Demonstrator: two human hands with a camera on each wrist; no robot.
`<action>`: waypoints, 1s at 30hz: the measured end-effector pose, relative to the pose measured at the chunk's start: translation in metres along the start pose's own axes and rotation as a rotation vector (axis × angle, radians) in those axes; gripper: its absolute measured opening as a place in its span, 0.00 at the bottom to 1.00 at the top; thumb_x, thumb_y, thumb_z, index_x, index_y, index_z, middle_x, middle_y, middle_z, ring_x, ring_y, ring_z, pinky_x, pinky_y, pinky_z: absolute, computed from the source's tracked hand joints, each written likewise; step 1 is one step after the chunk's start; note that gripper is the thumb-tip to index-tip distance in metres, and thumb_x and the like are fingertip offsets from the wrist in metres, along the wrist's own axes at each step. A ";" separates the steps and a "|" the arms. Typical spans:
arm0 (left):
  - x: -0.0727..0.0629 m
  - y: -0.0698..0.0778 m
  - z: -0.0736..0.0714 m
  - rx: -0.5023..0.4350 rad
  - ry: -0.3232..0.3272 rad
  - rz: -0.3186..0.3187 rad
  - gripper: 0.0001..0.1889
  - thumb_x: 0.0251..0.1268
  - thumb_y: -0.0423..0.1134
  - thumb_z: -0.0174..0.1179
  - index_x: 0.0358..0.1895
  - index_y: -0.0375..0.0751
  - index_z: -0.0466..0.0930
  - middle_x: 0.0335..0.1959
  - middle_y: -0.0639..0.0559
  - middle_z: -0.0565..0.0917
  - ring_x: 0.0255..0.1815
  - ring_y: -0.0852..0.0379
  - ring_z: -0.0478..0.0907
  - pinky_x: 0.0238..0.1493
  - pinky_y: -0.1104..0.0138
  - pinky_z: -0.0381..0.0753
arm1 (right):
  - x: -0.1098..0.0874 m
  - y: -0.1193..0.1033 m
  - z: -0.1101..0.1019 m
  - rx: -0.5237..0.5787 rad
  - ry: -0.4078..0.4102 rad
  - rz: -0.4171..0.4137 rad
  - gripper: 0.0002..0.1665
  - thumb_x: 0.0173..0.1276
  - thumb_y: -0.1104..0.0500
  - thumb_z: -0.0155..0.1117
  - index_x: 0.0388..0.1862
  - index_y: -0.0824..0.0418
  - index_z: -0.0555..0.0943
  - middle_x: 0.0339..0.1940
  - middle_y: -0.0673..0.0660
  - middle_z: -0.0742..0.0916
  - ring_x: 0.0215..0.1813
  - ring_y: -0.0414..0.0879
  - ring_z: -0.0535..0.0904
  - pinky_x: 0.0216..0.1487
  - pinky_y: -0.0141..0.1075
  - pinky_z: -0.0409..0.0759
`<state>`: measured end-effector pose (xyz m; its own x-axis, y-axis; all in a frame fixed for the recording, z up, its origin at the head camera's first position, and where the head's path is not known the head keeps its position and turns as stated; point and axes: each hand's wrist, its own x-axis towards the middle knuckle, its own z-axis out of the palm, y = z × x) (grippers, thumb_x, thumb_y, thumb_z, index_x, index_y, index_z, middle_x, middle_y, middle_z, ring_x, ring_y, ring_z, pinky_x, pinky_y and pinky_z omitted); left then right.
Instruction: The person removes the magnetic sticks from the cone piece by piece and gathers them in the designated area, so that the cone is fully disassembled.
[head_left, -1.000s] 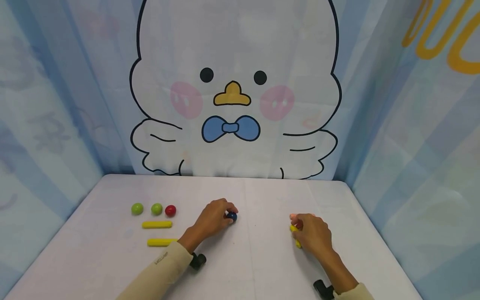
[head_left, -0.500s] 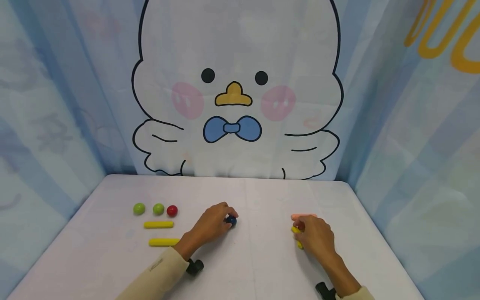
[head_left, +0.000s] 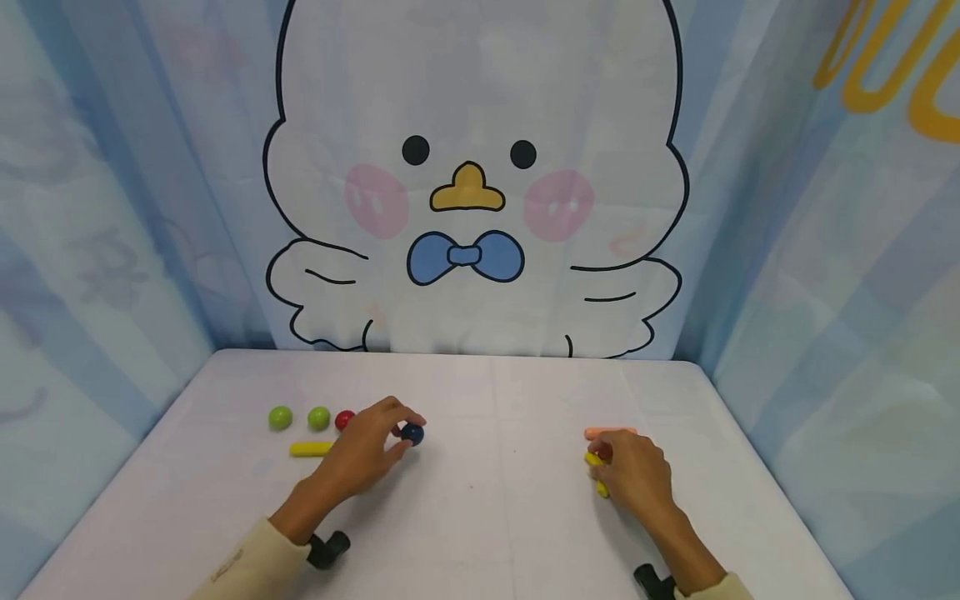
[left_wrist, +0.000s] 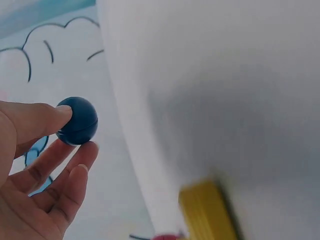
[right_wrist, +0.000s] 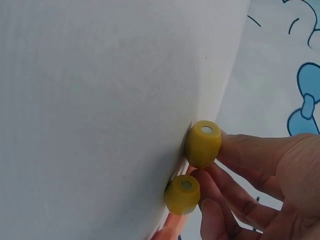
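Observation:
My left hand (head_left: 367,450) pinches a dark blue ball (left_wrist: 77,121) between thumb and fingertips, above the table left of centre. Behind that hand, the red ball (head_left: 344,419) is partly covered. A yellow stick (head_left: 309,449) passes under the same hand, its near end showing in the left wrist view. On the right, my right hand (head_left: 633,471) grips two short yellow sticks low over the table. Both the upper yellow stick (right_wrist: 202,145) and the lower yellow stick (right_wrist: 182,196) have silvery round ends. An orange-pink stick (head_left: 609,432) lies just beyond these fingers.
Two green balls lie at the left, an outer green ball (head_left: 281,418) and an inner green ball (head_left: 318,418). The white table (head_left: 495,517) ends against a printed curtain (head_left: 480,308) at the back, with curtains on both sides.
My left hand has carried the blue ball leftward, now overlapping the red ball and hiding the nearer yellow stick. My right hand has barely moved; more of the orange-pink stick shows.

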<state>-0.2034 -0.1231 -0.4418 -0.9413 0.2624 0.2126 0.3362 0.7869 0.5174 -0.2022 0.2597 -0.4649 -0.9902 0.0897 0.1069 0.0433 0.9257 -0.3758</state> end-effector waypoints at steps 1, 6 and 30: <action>-0.002 -0.004 -0.006 0.014 0.016 0.006 0.19 0.64 0.30 0.75 0.56 0.51 0.87 0.49 0.54 0.85 0.47 0.56 0.83 0.52 0.61 0.87 | 0.000 0.000 0.000 0.000 0.001 -0.003 0.17 0.54 0.62 0.87 0.42 0.59 0.91 0.35 0.52 0.91 0.39 0.49 0.83 0.37 0.46 0.82; -0.014 -0.026 -0.035 0.082 0.102 0.037 0.21 0.62 0.29 0.75 0.58 0.47 0.87 0.50 0.51 0.85 0.43 0.54 0.82 0.47 0.61 0.85 | -0.001 -0.001 -0.001 0.000 0.002 -0.019 0.16 0.54 0.62 0.86 0.42 0.58 0.91 0.36 0.52 0.91 0.40 0.49 0.83 0.36 0.46 0.82; -0.034 -0.166 -0.100 0.118 0.135 -0.331 0.19 0.71 0.30 0.67 0.62 0.31 0.81 0.58 0.27 0.80 0.50 0.32 0.81 0.49 0.42 0.85 | -0.001 0.000 -0.003 0.015 -0.006 -0.018 0.16 0.54 0.62 0.87 0.42 0.58 0.91 0.36 0.52 0.91 0.40 0.48 0.83 0.36 0.45 0.82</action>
<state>-0.2242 -0.3183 -0.4522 -0.9831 -0.0864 0.1612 0.0014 0.8778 0.4790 -0.2004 0.2605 -0.4617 -0.9916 0.0710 0.1084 0.0236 0.9214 -0.3879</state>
